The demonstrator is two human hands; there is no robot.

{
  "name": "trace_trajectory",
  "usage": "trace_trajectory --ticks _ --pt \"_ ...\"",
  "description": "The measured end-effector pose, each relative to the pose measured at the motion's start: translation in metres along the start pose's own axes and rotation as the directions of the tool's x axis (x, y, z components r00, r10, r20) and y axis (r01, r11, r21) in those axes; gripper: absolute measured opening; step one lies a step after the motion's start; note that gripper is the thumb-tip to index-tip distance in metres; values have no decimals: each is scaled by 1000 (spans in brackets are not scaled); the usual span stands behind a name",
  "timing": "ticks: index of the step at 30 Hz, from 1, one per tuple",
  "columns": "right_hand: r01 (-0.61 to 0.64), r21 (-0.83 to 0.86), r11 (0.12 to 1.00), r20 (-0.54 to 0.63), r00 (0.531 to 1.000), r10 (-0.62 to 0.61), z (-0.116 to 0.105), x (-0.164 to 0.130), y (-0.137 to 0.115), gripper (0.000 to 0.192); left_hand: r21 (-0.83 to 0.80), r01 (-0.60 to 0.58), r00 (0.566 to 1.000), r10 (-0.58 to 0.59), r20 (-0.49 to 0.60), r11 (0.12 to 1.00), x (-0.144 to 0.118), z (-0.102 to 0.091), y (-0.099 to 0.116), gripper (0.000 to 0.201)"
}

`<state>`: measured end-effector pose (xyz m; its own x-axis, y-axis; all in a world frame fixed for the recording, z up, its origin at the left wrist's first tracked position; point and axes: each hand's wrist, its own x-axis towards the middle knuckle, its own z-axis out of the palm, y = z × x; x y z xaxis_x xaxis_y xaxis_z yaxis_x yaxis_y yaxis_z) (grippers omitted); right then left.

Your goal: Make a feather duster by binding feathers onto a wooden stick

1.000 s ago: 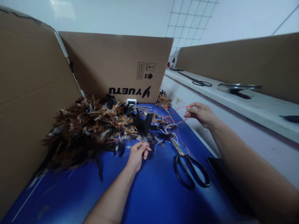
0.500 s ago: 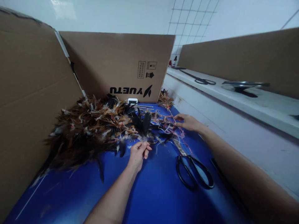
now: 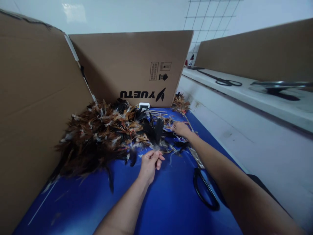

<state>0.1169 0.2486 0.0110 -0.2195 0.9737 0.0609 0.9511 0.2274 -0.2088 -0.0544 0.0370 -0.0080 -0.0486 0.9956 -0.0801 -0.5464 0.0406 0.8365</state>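
Note:
My left hand (image 3: 150,164) is closed in a pinch on the base of a black feather bunch (image 3: 156,132), which stands up and fans out from the fingertips. Farther off and to the right, my right hand (image 3: 181,128) reaches down among small feathers and coloured strings. Its fingers are bent together, and what they grip is hidden. Scissors (image 3: 205,191) with black handles lie under my right forearm, partly covered by it. On the left is a big heap of brown and black feathers (image 3: 97,130).
A cardboard panel (image 3: 110,65) closes off the back of the blue table (image 3: 161,209), another the left side. Thin sticks (image 3: 157,113) lie near a small white device (image 3: 144,105). A feathered stick (image 3: 181,104) rests at the back right. More scissors (image 3: 228,82) lie on the ledge.
My right hand has moved left from the pink strings to the small feathers, its forearm now covering part of the scissors. My left hand still holds the black feathers. The view has shifted slightly.

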Motion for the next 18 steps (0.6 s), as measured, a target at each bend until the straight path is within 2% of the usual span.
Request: trace_trajectory --ticks 3,9,18 --pt "-22 47 999 20 1000 21 -1 6 5 9 2 6 1000 -6 -13 1000 0 0 0 34" --pt "-34 262 965 -18 999 40 -21 4 22 16 -4 1 1000 -1 -6 1000 1 0 -1 33" --pt "-4 623 782 -50 998 45 -57 -27 40 31 7 4 1000 -4 -1 1000 0 0 -1 33"
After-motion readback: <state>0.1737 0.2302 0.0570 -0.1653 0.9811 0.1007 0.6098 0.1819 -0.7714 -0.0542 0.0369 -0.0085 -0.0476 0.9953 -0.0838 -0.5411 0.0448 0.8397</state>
